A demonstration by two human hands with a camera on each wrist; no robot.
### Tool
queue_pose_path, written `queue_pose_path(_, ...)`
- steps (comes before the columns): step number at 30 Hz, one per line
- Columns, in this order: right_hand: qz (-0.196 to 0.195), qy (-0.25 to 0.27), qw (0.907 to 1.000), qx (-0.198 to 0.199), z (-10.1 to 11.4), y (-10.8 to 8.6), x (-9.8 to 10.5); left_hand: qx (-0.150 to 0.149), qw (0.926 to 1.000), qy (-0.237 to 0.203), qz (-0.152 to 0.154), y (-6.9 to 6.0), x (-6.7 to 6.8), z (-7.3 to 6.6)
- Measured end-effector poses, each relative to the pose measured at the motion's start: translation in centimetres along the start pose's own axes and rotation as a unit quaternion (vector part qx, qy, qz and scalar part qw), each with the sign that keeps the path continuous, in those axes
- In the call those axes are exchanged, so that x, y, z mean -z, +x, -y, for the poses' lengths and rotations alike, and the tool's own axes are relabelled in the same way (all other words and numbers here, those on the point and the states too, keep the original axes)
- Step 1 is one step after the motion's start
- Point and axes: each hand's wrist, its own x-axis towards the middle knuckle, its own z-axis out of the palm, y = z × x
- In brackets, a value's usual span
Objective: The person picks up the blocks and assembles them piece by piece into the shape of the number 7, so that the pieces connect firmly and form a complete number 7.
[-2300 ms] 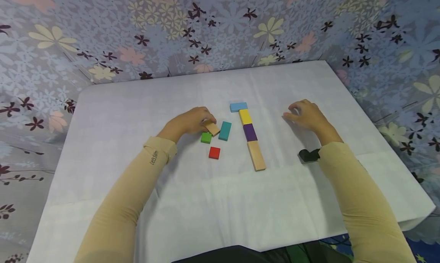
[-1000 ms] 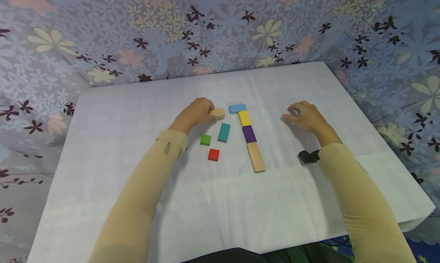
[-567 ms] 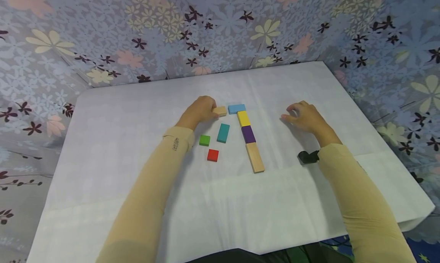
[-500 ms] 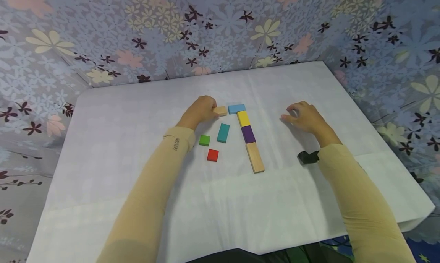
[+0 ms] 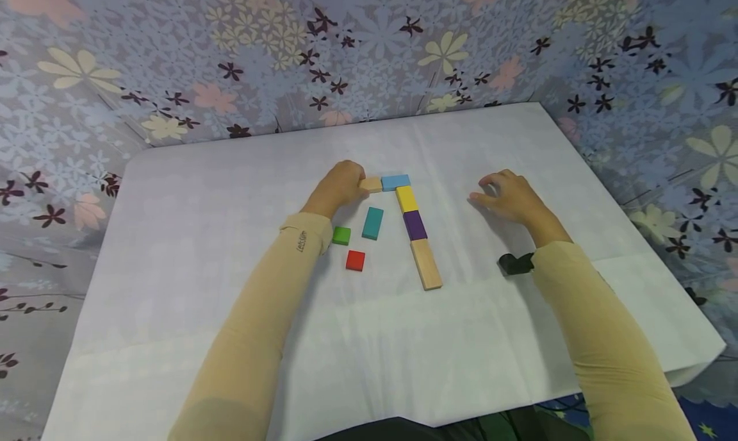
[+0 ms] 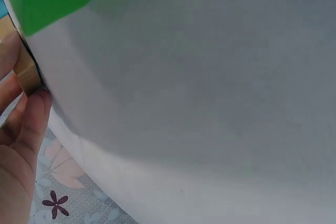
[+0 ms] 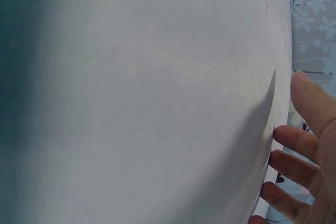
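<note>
My left hand (image 5: 340,184) pinches a small plain wooden block (image 5: 373,184), whose free end meets the light blue block (image 5: 395,183). In the left wrist view, fingers and thumb grip that wooden block (image 6: 27,72) from both sides. From the light blue block, a line runs toward me: a yellow block (image 5: 407,199), a purple block (image 5: 415,225) and a longer wooden block (image 5: 426,265). Between the left forearm and this line lie a teal block (image 5: 372,224), a green block (image 5: 341,236) and a red block (image 5: 355,260). My right hand (image 5: 510,197) holds nothing, its fingers loosely bent.
A white cloth covers the table (image 5: 190,249), with flower-patterned fabric (image 5: 369,50) behind it and at the sides. A black object (image 5: 514,263) sits at the right sleeve's cuff. The table's front edge lies close to my body.
My left hand has lifted the wooden block from beside the green block, carried it away from me and rightward, and brought it against the light blue block. The right hand stays put.
</note>
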Motion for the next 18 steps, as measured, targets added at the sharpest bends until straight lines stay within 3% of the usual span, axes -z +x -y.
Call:
queue_pose_path(10, -0.006, 0.001, 0.9999, 0.008, 0.0, 0.1, -0.1, -0.007, 0.9999, -0.004, -0.01, 0.1, -0.3, 0.2)
queue_pose_path(18, 0.0, -0.002, 1.0, 0.007, 0.1, -0.1, 0.0, -0.029, 0.9992, -0.006, -0.027, -1.2, 0.2, 0.5)
